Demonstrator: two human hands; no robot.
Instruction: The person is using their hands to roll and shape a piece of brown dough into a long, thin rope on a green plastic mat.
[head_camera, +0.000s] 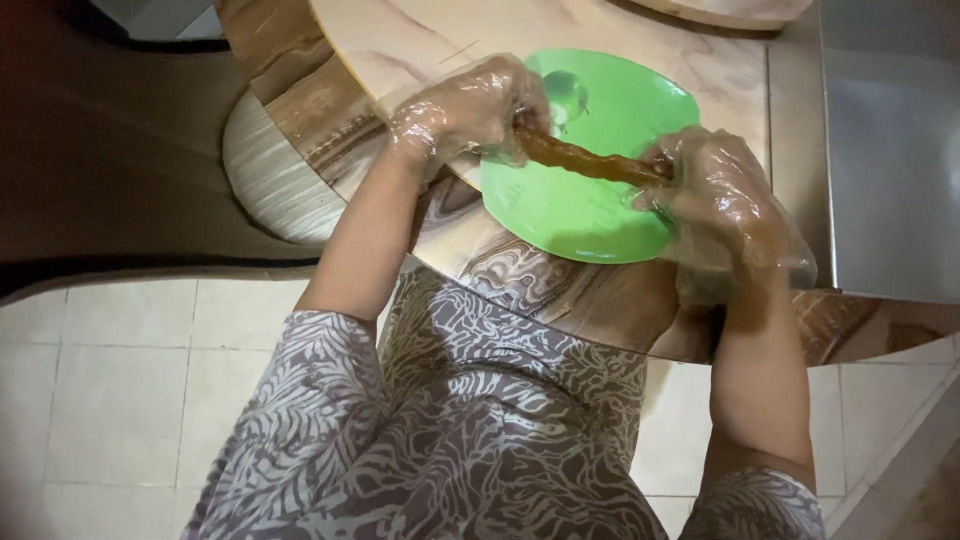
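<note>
A round marble-patterned counter (560, 290) fills the upper middle of the view, with pale floor tiles (110, 390) showing below its near edge and a grey metal surface (890, 170) just beside its right edge. On the counter, near its near-right edge, lies a flat green mat (600, 215), roughly round, with a small raised knob toward its far side. The person, in a grey patterned garment, leans over the near edge of the counter with both arms reaching onto the mat. Both hands wear thin clear plastic gloves. The left hand (475, 110) sits at the mat's left edge, its fingers curled closed around one end of a long brown roll (590, 160). The right hand (725, 200) sits at the mat's right edge, fingers wrapped around the other end. The roll stretches between the two hands across the middle of the mat, slanting slightly down toward the right, just above or touching the mat; I cannot tell which.
</note>
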